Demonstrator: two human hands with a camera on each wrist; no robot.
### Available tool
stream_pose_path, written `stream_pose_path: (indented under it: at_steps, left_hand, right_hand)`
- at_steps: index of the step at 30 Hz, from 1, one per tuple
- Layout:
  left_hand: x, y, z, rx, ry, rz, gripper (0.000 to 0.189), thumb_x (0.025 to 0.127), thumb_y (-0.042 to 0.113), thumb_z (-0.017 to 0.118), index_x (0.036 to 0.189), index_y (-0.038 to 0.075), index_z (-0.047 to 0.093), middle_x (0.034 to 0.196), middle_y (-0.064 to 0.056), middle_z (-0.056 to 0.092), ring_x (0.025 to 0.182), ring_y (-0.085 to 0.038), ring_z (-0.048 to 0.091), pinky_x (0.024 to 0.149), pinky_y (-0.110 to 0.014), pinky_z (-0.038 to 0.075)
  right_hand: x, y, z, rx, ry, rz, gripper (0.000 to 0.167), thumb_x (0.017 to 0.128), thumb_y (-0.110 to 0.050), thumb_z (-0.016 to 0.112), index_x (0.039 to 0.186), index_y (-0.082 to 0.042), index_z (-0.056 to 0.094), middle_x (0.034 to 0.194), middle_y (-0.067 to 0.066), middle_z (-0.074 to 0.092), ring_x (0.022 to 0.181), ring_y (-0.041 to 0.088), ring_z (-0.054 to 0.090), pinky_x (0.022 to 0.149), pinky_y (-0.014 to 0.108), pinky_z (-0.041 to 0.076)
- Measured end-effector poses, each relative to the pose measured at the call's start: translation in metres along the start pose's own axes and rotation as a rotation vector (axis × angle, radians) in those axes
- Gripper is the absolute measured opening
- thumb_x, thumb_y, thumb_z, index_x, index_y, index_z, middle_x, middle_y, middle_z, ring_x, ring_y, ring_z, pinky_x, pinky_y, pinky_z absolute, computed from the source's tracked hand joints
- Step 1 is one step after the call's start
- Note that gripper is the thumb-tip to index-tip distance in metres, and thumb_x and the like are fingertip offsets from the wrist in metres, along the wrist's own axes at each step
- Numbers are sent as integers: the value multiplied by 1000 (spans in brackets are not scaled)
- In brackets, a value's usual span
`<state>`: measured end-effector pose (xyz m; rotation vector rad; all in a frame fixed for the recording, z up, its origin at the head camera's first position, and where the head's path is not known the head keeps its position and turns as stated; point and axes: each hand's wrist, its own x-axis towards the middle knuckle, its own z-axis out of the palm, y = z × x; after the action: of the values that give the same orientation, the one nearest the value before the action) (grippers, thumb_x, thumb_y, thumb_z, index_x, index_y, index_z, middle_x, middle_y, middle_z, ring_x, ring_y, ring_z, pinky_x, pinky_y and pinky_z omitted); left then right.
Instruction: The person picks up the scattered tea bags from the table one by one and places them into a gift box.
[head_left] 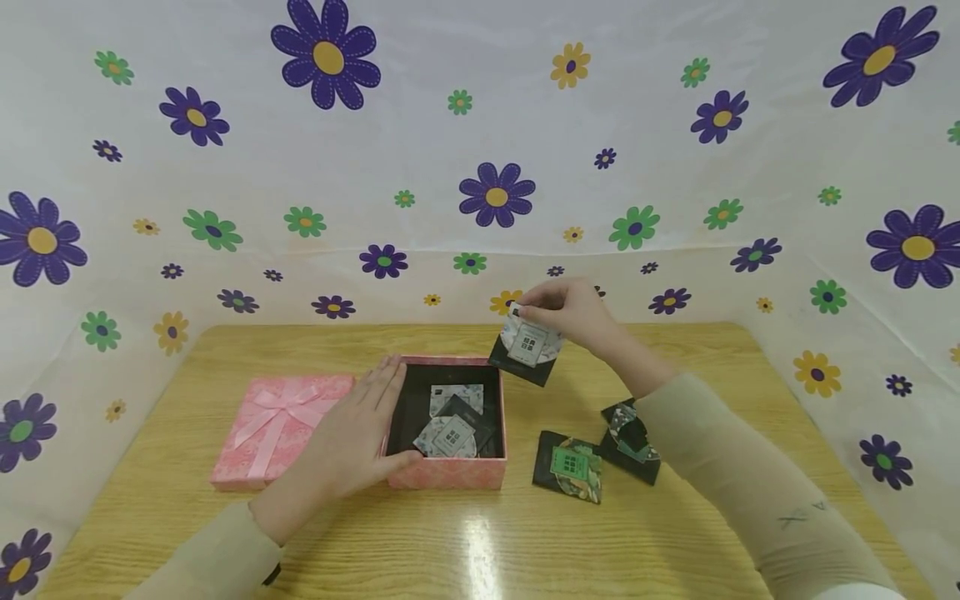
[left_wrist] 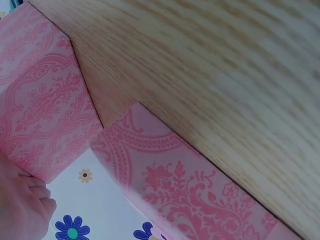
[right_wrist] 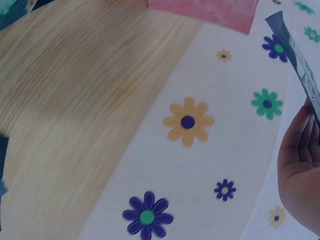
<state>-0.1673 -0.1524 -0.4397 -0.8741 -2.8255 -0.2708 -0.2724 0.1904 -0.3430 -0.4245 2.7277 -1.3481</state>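
Note:
My right hand [head_left: 573, 315] pinches the top edge of a flat black-and-white sachet [head_left: 531, 343] with a pale label, holding it above the table just right of an open pink box [head_left: 447, 475]. In the right wrist view the sachet [right_wrist: 299, 62] shows nearly edge-on above the fingers. Inside the box's black interior lie several similar sachets [head_left: 450, 435], overlapping. My left hand [head_left: 345, 442] rests against the box's left side, fingers extended along the rim and thumb at the front corner. In the left wrist view, part of the left hand [left_wrist: 22, 205] touches the patterned box wall [left_wrist: 45, 100].
A pink lid [head_left: 258, 433] with a ribbon bow lies left of the box, partly behind my left arm. Right of the box are a green-labelled sachet [head_left: 570, 468] and darker sachets [head_left: 630, 442] beside my right sleeve. A flowered white cloth [head_left: 420, 167] hangs behind the wooden table [head_left: 390, 542].

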Motion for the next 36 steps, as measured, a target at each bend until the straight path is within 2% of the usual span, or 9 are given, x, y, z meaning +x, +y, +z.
stream_pose_path:
  at_steps: [5, 10, 15, 20, 28, 32, 36]
  left_hand:
    - [1, -1, 0, 22, 3, 14, 119, 87, 70, 68, 167, -5, 21, 176, -21, 20, 164, -39, 26, 130, -53, 32]
    - [0, -1, -2, 25, -1, 21, 119, 88, 71, 66, 166, -5, 21, 176, -22, 20, 163, -39, 26, 131, -52, 31]
    - [0, -1, -2, 23, -2, 19, 119, 88, 72, 65, 166, -6, 22, 176, -22, 21, 163, -39, 27, 131, -52, 32]
    - [1, 0, -2, 21, -11, 3, 118, 87, 71, 66, 166, -5, 22, 176, -21, 21, 163, -38, 27, 131, -52, 32]
    - [0, 1, -2, 8, -2, 4, 117, 87, 69, 68, 165, -6, 24, 175, -22, 23, 162, -39, 29, 130, -53, 33]
    - [0, 0, -2, 1, 5, 11, 117, 88, 70, 68, 166, -6, 24, 176, -22, 22, 163, -39, 28, 130, -53, 33]
    - [-1, 0, -2, -2, 5, 12, 116, 89, 69, 68, 166, -6, 24, 176, -21, 20, 163, -39, 26, 130, -54, 32]
  right_hand:
    - [5, -11, 15, 30, -18, -33, 20, 99, -17, 76, 115, -5, 82, 116, 15, 80, 98, 23, 73, 86, 29, 59]
    - [9, -20, 32, 62, -40, -77, 18, 98, -16, 78, 112, -7, 83, 112, 12, 81, 90, 16, 72, 79, 24, 58]
    - [9, -27, 49, 96, -95, -137, 16, 97, -13, 77, 110, -5, 83, 107, 13, 81, 83, 11, 71, 74, 22, 57]
    - [7, -30, 65, 94, -150, -156, 15, 96, -11, 78, 109, -3, 82, 108, 14, 80, 82, 9, 70, 73, 22, 57]
    - [5, -25, 85, 73, -229, -148, 15, 96, -13, 80, 106, -4, 83, 104, 11, 82, 80, 8, 69, 74, 22, 58]
    - [4, -21, 92, 74, -272, -198, 13, 96, -10, 78, 104, -2, 83, 103, 13, 82, 81, 6, 71, 77, 21, 60]
    - [4, -16, 96, 53, -302, -257, 11, 97, -8, 77, 103, -1, 82, 104, 14, 82, 87, 10, 76, 81, 21, 62]
